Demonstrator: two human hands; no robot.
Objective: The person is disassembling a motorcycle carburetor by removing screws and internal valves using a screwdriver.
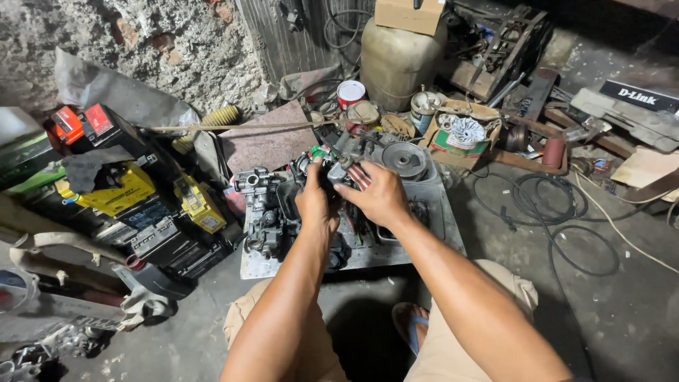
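Metal tray [442, 212]: both hands (close together) grip engine part [344, 157].

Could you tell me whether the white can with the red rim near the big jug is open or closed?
Open. The can stands upright beside the jug, and its white inside shows within the red rim, with no lid over it.

Batteries [134, 191] left, jerrycan [397, 60] behind (cables [559, 219] right)

Soft, even light falls from above across a cluttered workshop floor, brightest on the rough wall [177, 49] and the pale jerrycan [396, 60]. Deep shadow pools between the person's knees and in the upper right corner. Wide-angle distortion bends the edges; focus is sharp throughout.
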